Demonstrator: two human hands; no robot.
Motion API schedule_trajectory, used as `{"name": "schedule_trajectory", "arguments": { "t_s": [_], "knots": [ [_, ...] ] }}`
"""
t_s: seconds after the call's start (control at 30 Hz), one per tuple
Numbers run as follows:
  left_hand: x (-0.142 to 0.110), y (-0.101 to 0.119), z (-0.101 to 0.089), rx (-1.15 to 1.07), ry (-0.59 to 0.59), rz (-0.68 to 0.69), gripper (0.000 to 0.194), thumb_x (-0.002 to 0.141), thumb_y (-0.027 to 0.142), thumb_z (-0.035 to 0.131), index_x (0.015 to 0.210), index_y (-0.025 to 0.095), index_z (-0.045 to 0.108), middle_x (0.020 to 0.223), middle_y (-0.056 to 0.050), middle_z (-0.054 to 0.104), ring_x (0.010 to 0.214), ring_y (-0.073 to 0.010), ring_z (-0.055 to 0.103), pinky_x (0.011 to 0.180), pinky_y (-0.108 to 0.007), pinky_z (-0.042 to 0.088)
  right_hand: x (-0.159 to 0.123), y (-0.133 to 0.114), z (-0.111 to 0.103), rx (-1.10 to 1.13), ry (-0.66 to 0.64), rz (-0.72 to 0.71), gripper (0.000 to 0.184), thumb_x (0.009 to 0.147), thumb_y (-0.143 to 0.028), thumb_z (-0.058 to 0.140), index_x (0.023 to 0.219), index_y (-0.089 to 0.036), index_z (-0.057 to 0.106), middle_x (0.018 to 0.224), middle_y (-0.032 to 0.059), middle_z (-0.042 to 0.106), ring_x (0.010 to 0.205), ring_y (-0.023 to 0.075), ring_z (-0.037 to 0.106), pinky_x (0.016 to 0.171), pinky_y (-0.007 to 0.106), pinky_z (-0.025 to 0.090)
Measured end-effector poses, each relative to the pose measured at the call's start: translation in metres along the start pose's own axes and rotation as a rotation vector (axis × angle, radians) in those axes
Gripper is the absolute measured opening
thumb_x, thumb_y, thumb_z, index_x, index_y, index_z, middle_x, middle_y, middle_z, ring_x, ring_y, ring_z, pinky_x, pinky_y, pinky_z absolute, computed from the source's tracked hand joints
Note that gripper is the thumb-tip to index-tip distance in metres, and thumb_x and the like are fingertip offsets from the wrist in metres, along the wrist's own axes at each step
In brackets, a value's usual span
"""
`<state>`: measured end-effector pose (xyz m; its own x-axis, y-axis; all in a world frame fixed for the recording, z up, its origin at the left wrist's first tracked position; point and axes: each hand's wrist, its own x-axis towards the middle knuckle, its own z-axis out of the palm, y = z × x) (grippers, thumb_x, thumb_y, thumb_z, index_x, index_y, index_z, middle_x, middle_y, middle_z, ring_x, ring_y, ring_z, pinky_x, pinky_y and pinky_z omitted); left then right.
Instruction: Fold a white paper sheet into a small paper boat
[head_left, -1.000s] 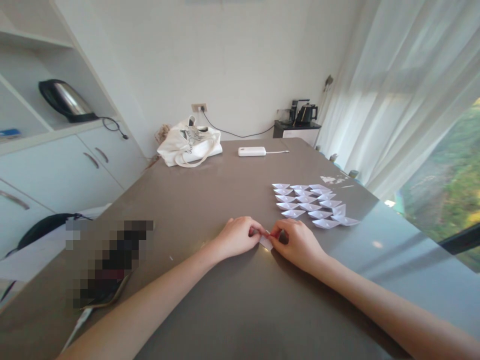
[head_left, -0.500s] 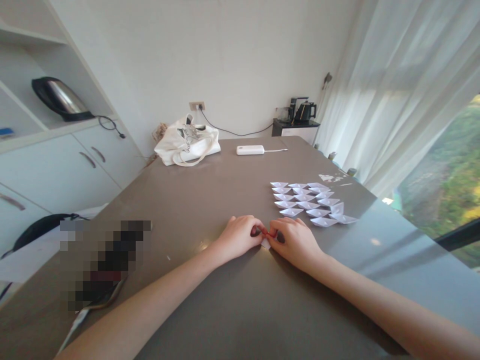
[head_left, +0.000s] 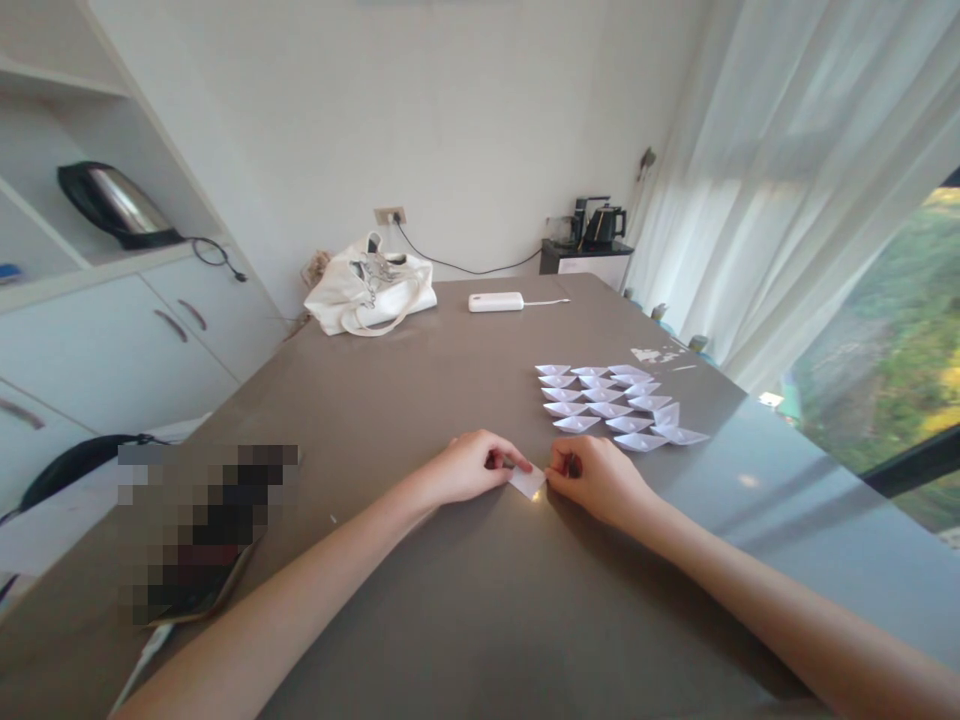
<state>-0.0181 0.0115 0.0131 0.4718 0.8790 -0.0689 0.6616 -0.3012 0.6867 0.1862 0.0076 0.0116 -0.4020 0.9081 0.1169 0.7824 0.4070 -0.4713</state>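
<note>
A small folded piece of white paper [head_left: 528, 483] is held low over the grey-brown table, between my two hands. My left hand [head_left: 478, 466] pinches its left side, the thumb and index finger curled together. At the right corner of the paper, the closed fingertips of my right hand [head_left: 600, 476] meet its edge. Just beyond my right hand stand several white folded paper boats [head_left: 607, 410], set out in close rows. The finer folds of the held paper are too small to make out.
A white power bank [head_left: 496, 302] with a short cable lies toward the table's far end, near a white handbag [head_left: 369, 290]. Torn paper scraps [head_left: 651, 355] lie by the right edge. At the left is a blurred-out phone-like device [head_left: 210, 540] with a white cable.
My hands have drawn slightly apart, and more of the paper shows between them. The view has shifted a little.
</note>
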Motion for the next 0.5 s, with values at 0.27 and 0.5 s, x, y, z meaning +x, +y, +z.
{"name": "schedule_trajectory", "arguments": {
  "t_s": [0.27,0.5],
  "knots": [
    [0.0,-0.001,-0.0033,-0.055,-0.028,-0.02,0.031,0.071,0.019,0.06,0.1,0.02,0.073,0.072,-0.001,0.065,0.063,-0.0117,0.05,0.061,-0.021,0.038,0.0007,0.0059,0.0044,0.048,0.006,-0.009,0.011,0.07,-0.02,0.057,0.059,-0.018,0.056,0.058,-0.0005,0.061,0.052,0.0113,0.05,0.049,0.021,0.029],
    [-0.0057,-0.0017,-0.0095,-0.188,0.019,0.026,0.027,0.078,0.018,0.055,0.103,0.015,0.067,0.088,-0.005,0.065,0.074,-0.0125,0.056,0.07,-0.023,0.043,0.0007,0.0076,0.0062,0.107,0.009,-0.034,0.009,0.069,-0.018,0.055,0.06,-0.018,0.054,0.057,-0.0014,0.059,0.053,0.011,0.049,0.05,0.021,0.031]
  ]
}}
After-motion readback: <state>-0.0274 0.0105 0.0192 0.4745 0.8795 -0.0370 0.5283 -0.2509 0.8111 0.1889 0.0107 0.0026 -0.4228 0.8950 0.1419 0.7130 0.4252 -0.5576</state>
